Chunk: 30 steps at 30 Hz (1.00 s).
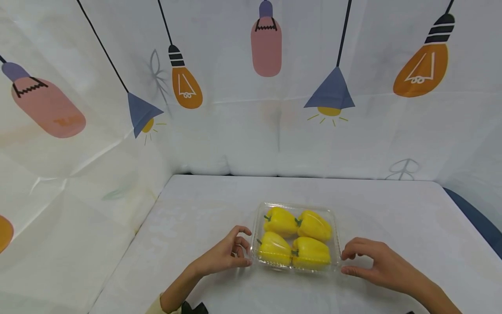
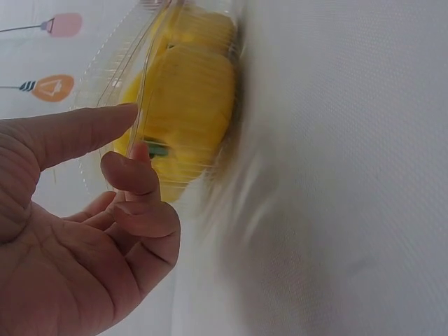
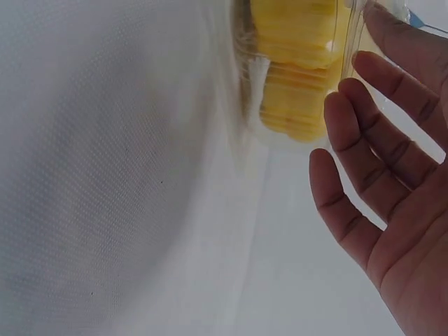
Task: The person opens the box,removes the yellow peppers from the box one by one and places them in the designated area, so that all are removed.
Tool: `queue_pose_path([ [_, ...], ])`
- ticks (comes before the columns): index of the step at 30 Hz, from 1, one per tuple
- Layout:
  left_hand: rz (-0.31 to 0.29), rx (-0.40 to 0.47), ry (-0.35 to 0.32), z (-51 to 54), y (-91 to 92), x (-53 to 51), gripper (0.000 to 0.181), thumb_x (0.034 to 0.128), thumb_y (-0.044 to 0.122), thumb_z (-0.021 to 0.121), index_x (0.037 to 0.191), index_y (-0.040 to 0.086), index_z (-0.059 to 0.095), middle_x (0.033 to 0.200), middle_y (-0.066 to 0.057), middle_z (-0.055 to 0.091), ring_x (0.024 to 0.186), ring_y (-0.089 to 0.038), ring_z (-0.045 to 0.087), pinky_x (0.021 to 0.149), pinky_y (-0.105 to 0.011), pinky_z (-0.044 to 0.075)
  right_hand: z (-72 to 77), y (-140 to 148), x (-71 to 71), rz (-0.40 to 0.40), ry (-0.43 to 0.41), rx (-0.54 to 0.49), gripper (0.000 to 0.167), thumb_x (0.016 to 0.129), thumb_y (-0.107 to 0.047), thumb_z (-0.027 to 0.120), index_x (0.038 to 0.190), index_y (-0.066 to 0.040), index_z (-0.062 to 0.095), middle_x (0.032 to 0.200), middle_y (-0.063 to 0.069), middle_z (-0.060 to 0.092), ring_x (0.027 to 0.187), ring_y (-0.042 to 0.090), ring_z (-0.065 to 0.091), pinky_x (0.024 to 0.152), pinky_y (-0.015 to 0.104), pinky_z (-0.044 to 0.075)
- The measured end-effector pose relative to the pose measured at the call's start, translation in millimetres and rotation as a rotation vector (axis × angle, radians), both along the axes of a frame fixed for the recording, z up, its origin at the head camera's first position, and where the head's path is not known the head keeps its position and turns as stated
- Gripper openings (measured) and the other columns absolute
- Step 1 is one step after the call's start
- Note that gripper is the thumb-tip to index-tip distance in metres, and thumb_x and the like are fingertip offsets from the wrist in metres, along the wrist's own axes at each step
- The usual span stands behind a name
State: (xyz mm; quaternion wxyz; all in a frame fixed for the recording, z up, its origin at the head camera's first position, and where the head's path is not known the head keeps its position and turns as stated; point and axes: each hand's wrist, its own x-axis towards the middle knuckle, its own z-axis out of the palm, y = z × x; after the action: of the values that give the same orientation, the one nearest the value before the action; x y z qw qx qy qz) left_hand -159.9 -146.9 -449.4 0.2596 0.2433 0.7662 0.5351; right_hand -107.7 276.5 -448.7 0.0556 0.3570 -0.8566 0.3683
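Note:
A clear plastic box (image 1: 296,206) with its lid over it stands on the white table, and several yellow bell peppers (image 1: 311,253) with green stems lie inside. My left hand (image 1: 225,255) is at the box's left edge, fingers loosely bent, thumb tip near the lower left corner. On the opposite side my right hand (image 1: 376,264) has its fingertips at the right edge, fingers relaxed. The left wrist view shows the left hand (image 2: 91,217) with thumb and fingers beside the rim; the right wrist view shows the right hand (image 3: 392,154) with fingertips by the rim. Firm contact cannot be told.
The white table (image 1: 211,196) extends around the box. Behind it and at the left hangs a white sheet (image 1: 235,131) printed with lamps and bulbs. Something dark blue (image 1: 474,218) shows beyond the table's right edge.

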Motion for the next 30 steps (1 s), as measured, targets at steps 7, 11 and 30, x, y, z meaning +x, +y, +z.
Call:
queue_pose_path([
  [7,-0.005,0.011,-0.025,0.7,0.4,-0.5,0.064,0.0863,0.007,0.075,0.134,0.007,0.033,0.101,-0.015,0.062,0.071,-0.016,0.059,0.064,-0.024,0.048,-3.3,2.0,2.6,0.052,0.013,-0.041,0.032,0.075,-0.023,0.086,0.102,-0.026,0.069,0.097,-0.012,0.064,0.082,0.008,0.059,0.069,0.023,0.052],
  [11,-0.007,0.015,-0.033,1.5,0.8,-0.7,0.063,0.0862,0.006,0.075,0.134,0.008,0.034,0.100,-0.012,0.062,0.071,-0.015,0.059,0.064,-0.024,0.047,-6.3,0.9,4.0,0.073,0.062,-0.065,0.034,0.071,-0.019,0.089,0.099,-0.028,0.070,0.099,-0.009,0.064,0.085,0.007,0.059,0.077,0.014,0.049],
  [30,-0.026,0.058,-0.092,1.9,1.7,-0.3,0.064,0.0869,0.004,0.073,0.136,0.007,0.032,0.097,-0.008,0.066,0.072,-0.014,0.060,0.065,-0.023,0.047,-8.3,-5.4,1.6,0.200,0.233,-0.192,0.035,0.067,-0.003,0.088,0.093,-0.022,0.075,0.092,-0.008,0.068,0.082,0.006,0.059,0.075,0.013,0.048],
])
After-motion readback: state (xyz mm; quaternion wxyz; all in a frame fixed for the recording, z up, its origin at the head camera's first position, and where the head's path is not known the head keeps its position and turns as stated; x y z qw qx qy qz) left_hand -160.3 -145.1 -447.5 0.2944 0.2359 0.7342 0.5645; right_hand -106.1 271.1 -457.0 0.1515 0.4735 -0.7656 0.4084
